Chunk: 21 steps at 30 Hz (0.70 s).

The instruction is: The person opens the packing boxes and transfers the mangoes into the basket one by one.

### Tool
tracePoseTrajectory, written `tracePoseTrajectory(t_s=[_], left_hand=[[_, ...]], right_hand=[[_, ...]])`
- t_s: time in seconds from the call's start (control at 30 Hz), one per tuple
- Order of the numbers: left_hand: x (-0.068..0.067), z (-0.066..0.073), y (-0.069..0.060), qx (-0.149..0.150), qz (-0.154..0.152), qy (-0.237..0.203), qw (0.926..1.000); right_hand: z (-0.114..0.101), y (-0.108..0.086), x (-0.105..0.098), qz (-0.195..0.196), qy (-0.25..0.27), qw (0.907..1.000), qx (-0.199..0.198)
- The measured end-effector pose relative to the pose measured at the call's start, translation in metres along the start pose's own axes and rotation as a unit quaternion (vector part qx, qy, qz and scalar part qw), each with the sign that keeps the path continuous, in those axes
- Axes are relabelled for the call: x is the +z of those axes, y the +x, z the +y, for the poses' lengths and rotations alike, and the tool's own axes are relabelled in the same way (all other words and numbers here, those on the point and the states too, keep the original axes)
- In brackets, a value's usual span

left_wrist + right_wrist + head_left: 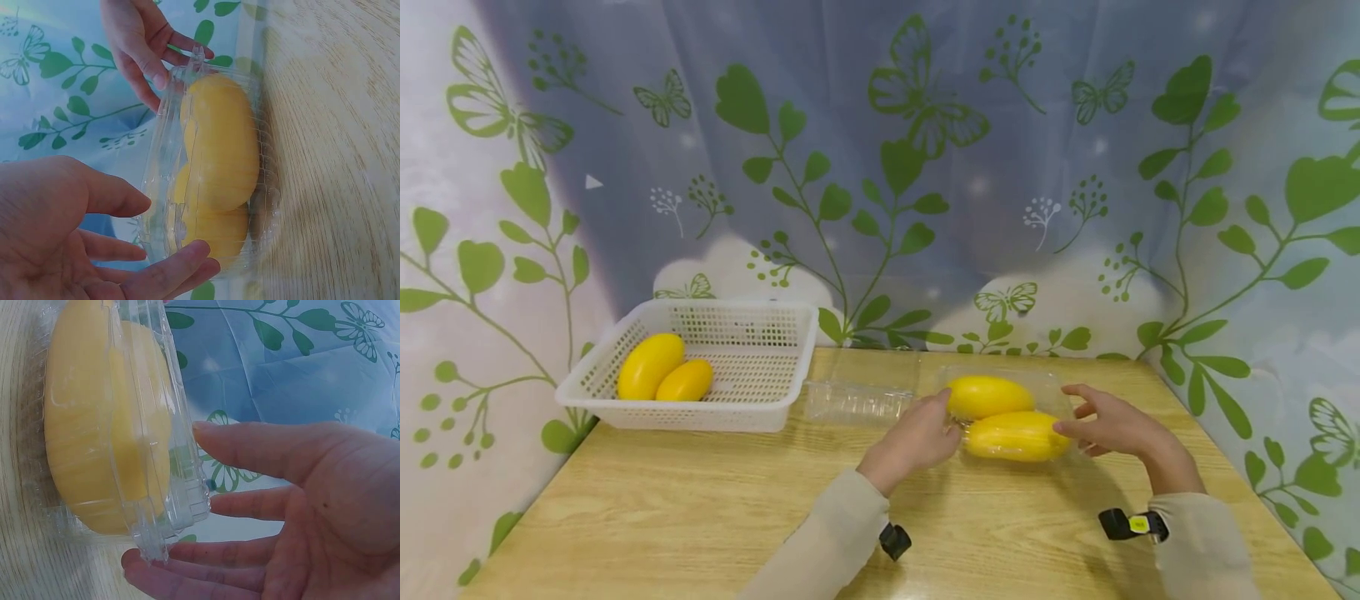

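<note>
A clear plastic clamshell box (169, 131) stands on the table with two long yellow oval fruits inside, one in front (1018, 436) and one behind (990, 397). Its lid lies over them. My left hand (921, 433) is at the box's left end, thumb and fingers extended along the rim and side. At the opposite end is my right hand (1108, 423), with its thumb near the lid edge and its fairly straight fingers beside the corner tab. In the right wrist view, the right fingers (219, 553) reach past that tab (152, 540).
A white perforated basket (687, 413) at the back left holds two yellow fruits, one larger (651, 367) and one smaller (685, 382). Between basket and box is another clear plastic container (861, 404). A leaf-patterned cloth (850, 167) hangs behind the wooden table (700, 508).
</note>
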<state>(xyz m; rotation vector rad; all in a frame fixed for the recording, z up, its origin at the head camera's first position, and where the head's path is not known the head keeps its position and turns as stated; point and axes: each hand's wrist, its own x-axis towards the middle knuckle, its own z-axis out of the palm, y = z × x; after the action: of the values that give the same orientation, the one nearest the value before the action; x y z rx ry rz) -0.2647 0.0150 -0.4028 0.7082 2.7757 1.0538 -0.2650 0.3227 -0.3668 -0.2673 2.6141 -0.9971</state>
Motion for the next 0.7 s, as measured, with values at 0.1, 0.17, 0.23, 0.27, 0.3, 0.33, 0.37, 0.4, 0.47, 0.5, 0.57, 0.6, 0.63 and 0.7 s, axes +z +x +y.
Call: tracePoseTrajectory(t_s=[0.1, 0.17, 0.23, 0.27, 0.3, 0.33, 0.37, 0.4, 0.47, 0.5, 0.57, 0.6, 0.63, 0.7], left_hand=[[0.000, 0.001, 0.001, 0.001, 0.002, 0.009, 1.0000], [0.001, 0.002, 0.001, -0.002, -0.002, 0.005, 1.0000], [0.001, 0.002, 0.001, -0.010, -0.006, 0.004, 0.9999], [0.001, 0.003, 0.001, -0.016, -0.009, 0.002, 0.9998], [0.001, 0.003, 0.000, -0.021, -0.010, 0.002, 0.9997], [0.001, 0.004, 0.000, -0.024, -0.010, 0.003, 0.9997], [0.001, 0.004, 0.000, -0.027, -0.011, 0.004, 0.9996], [0.002, 0.004, 0.000, -0.026, -0.009, 0.009, 0.9996], [0.002, 0.004, 0.000, -0.018, -0.008, 0.018, 0.9996], [0.002, 0.004, 0.000, -0.012, -0.007, 0.024, 0.9996], [0.002, 0.003, 0.000, 0.001, -0.005, 0.033, 0.9994], [0.002, 0.003, 0.001, 0.009, -0.004, 0.039, 0.9992], [0.003, 0.002, 0.001, 0.017, -0.003, 0.047, 0.9988], [0.004, 0.001, 0.002, 0.032, 0.000, 0.071, 0.9970]], right_hand=[[0.004, 0.000, -0.002, -0.004, 0.022, 0.9997, -0.005], [0.007, -0.001, -0.004, -0.008, 0.038, 0.9992, -0.011], [0.010, -0.001, -0.005, -0.009, 0.049, 0.9986, -0.013], [0.012, -0.001, -0.005, -0.011, 0.052, 0.9985, -0.014], [0.013, -0.001, -0.005, -0.011, 0.052, 0.9985, -0.015], [0.014, -0.001, -0.006, -0.012, 0.053, 0.9984, -0.016], [0.015, -0.001, -0.005, -0.012, 0.054, 0.9984, -0.015], [0.015, -0.001, -0.005, -0.012, 0.053, 0.9984, -0.015], [0.014, 0.000, -0.005, -0.012, 0.048, 0.9986, -0.016], [0.014, 0.000, -0.005, -0.011, 0.046, 0.9988, -0.016], [0.013, 0.000, -0.004, -0.009, 0.043, 0.9989, -0.015], [0.012, 0.000, -0.004, -0.008, 0.041, 0.9990, -0.014], [0.012, 0.000, -0.004, -0.006, 0.038, 0.9992, -0.013], [0.013, 0.001, -0.003, -0.003, 0.034, 0.9994, -0.012]])
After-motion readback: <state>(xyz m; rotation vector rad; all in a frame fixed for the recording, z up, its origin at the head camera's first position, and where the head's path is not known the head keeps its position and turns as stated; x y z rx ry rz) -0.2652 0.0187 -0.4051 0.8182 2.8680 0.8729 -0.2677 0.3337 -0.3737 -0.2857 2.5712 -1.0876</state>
